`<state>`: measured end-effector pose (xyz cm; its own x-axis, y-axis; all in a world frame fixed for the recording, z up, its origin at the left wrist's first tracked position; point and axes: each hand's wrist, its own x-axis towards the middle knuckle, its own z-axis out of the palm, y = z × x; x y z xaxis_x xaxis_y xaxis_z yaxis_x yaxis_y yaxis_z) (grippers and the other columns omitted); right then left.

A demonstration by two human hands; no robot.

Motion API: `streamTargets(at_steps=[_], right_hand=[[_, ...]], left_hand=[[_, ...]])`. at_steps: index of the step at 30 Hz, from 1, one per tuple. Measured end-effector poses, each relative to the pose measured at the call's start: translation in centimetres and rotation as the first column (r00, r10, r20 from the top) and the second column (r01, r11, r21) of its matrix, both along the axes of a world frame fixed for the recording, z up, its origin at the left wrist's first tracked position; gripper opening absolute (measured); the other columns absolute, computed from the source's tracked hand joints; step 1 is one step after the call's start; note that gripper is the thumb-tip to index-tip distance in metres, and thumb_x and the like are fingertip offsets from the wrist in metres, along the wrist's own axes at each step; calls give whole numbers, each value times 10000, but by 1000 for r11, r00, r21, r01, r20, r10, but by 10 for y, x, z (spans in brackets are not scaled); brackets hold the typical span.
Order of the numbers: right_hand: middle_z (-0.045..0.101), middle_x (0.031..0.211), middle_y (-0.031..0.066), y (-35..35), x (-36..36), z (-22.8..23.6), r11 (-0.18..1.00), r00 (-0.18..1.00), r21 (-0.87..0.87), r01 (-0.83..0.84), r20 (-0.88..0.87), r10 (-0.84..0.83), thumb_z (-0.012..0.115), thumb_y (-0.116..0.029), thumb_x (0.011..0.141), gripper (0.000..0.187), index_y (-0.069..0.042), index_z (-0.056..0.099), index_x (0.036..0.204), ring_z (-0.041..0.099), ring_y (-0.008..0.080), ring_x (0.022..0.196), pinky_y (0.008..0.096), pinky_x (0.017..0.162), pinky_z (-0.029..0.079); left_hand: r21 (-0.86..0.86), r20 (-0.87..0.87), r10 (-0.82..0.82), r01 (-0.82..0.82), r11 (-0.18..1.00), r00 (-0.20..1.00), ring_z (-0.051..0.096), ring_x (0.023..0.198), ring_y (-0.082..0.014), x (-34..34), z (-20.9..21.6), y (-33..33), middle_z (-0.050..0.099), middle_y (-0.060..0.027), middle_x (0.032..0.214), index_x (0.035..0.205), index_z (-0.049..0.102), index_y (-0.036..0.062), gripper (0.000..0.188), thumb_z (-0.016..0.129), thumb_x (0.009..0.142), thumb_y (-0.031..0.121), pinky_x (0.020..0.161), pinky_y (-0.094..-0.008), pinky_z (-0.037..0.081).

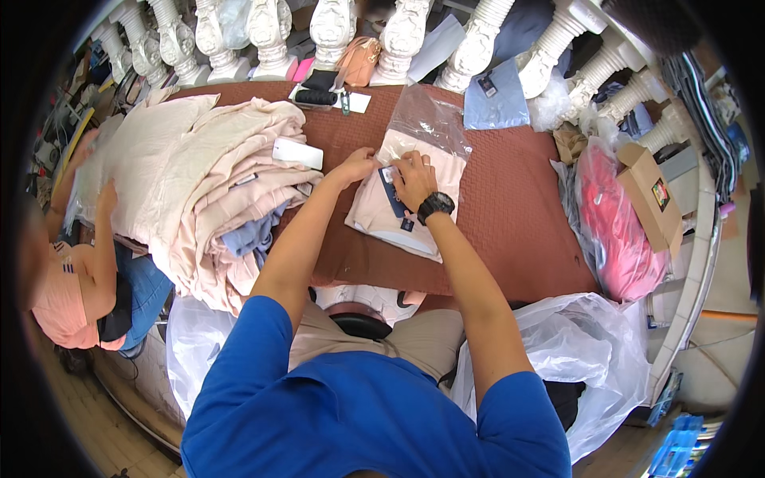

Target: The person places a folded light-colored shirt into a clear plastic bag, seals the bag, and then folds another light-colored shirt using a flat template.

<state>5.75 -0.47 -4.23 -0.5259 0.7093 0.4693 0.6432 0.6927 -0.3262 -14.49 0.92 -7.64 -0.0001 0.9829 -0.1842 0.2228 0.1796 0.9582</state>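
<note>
A folded pale pink garment (446, 171) lies on the brown-covered table in front of me, with a clear plastic bag (426, 115) about it, its loose end stretching away from me. A dark blue hang tag (393, 193) rests on the garment, partly under my right hand. My left hand (361, 166) is closed at the bag's left edge, its fingertips pinched on the film. Bent but apart, the fingers of my right hand (414, 183) press on top of the packet beside the tag; a black watch is on that wrist.
A pile of pale pink garments (215, 167) fills the left, where a co-worker's hands (105, 199) touch it. Black thread (315, 97), a blue packet (496, 97) and white balusters (334, 32) stand along the back. Red bagged goods (606, 215) and a cardboard box (649, 195) lie right.
</note>
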Motion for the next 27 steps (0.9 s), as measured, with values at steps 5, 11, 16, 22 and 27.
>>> streamTargets(at_steps=[5,11,16,22,27], right_hand=[[647,1103,89,5,3,-13,995,946,-99,9,-321,-41,686,-130,867,115,-107,748,962,533,337,1066,456,922,442],[676,1174,93,3,14,-17,977,884,-206,-58,-466,-46,681,-171,911,125,-74,737,967,550,305,1069,398,985,402],[692,1138,87,-10,13,-10,984,900,-166,-66,-436,-13,680,-122,898,95,-68,737,951,557,303,1057,389,955,414],[703,1092,89,-22,13,-17,991,918,-123,-47,-398,-6,682,-72,870,91,-59,739,940,579,310,975,382,902,429],[679,1099,103,-30,9,-10,991,910,-121,-53,-414,-2,683,-36,854,128,-64,732,969,564,321,1006,402,909,429]], left_hand=[[41,54,-89,87,995,995,639,986,-224,16,5,7,635,-151,1179,1324,514,-67,509,654,878,134,859,-344,505],[-66,631,140,-127,990,764,653,1029,-210,42,1,-4,635,-183,1170,1403,407,-17,564,605,875,-43,832,-296,551],[174,659,166,-364,915,734,660,1029,-207,59,-7,-15,647,-194,1192,1426,367,-18,616,592,860,-111,830,-290,558],[125,479,406,-518,846,778,661,935,-167,67,-8,-16,678,-150,1086,1371,452,-19,549,671,868,-44,769,-276,541],[-5,646,267,-345,938,715,664,906,-153,54,-15,-13,680,-116,1051,1281,543,-33,416,702,909,66,765,-285,553]])
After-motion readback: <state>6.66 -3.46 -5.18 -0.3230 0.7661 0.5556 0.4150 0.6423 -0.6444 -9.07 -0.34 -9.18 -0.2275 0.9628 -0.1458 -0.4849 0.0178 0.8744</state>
